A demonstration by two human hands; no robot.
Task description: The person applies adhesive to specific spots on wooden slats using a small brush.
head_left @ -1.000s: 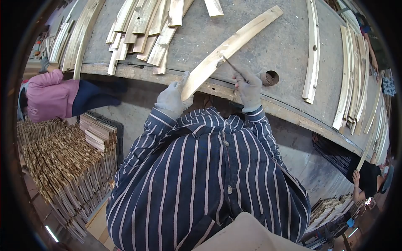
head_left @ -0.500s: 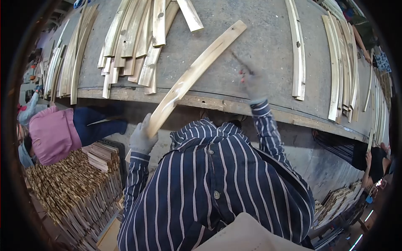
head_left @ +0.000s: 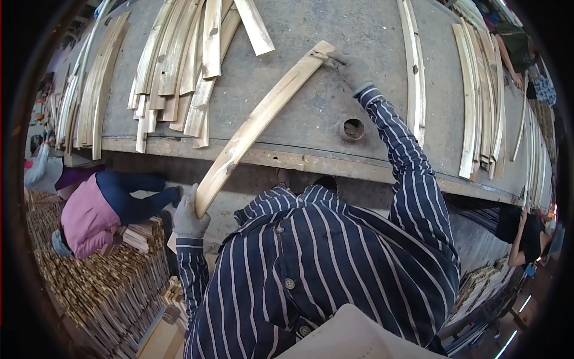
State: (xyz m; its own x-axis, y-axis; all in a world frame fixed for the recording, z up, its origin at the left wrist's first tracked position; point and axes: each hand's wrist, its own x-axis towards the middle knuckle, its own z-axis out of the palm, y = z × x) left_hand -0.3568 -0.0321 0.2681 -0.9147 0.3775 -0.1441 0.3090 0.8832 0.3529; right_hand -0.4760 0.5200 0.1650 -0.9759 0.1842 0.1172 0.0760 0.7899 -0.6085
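Observation:
A long pale wooden plank (head_left: 263, 116) slants from near my body up over the table. My gloved left hand (head_left: 191, 218) is closed around its near end, beyond the table edge. My gloved right hand (head_left: 353, 69) is at the plank's far end, its fingers closed on a thin dark tool, mostly hidden, whose kind I cannot make out. A dark mark shows on the wood by the fingertips. Below my right hand a small round cup (head_left: 351, 129) with brown stuff inside stands on the table.
The grey worktable (head_left: 299, 134) carries a pile of planks (head_left: 173, 66) at the left, a narrow pair (head_left: 412, 72) and another stack (head_left: 478, 102) at the right. A person in pink (head_left: 89, 215) bends over stacked wood (head_left: 101, 281) at the left. Another person (head_left: 526, 233) is at the right.
My right hand has moved up and left from above the table's front to the plank's far end, uncovering the cup. The plank's near end has shifted slightly down and left with my left hand.

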